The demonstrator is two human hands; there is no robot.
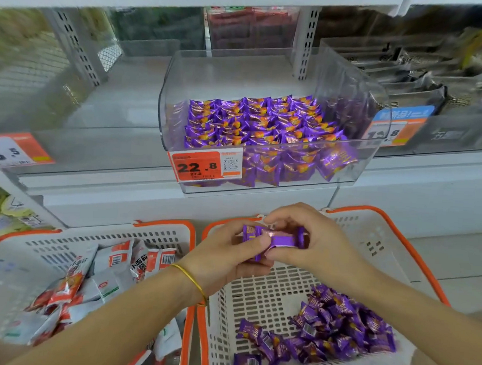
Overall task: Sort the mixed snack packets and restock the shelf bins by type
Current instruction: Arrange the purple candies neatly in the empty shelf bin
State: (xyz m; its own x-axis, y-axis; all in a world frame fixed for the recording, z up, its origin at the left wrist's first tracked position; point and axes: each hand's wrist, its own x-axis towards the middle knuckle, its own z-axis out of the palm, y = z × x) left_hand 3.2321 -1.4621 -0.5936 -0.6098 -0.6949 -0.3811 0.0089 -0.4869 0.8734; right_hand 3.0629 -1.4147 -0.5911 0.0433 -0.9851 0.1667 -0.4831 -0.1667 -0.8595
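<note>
Just beyond the left grip (pixel 225 254) and right grip (pixel 314 247), the bin (pixel 261 193)'s clear front wall blocks the way. Over its rim there's open room above the binned packets (pixel 254 119). Beneath the grips, the basket (pixel 371 233) floor is bare. Loose packets (pixel 346 327) crowd its right, nearer side.

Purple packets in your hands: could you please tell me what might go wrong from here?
1. Both the left hand and right hand pinch several purple packets above the right basket; one may slip out on the lift to the clear bin.
2. The left basket of red and white packets sits close beside; a dropped packet could land there and mix the types.
</note>
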